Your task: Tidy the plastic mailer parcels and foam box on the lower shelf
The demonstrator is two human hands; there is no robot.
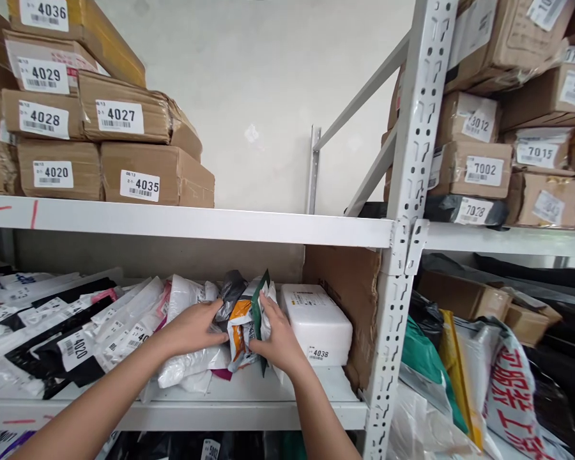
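My left hand (196, 329) reaches in among the mailing bags on the lower shelf. Its thumb and fingers are apart, against a crumpled grey bag (230, 294) and beside a puffy white bag (186, 364). Facing it, my right hand (280, 335) has its thumb and fingers around the edge of a thin dark green packet (257, 310). An orange and white packet (240, 319) stands upright between my hands. Just right of my right hand sits a white box (316, 322) labelled 4038. Some fingertips are hidden behind the bags.
Labelled mailing bags (76, 345) lean in a row at left. A cardboard sheet (347, 300) stands by the perforated metal post (393, 319). The upper shelf beam (186, 222) runs above my hands, with brown boxes (138, 160) on top. More parcels (483, 172) fill the right rack.
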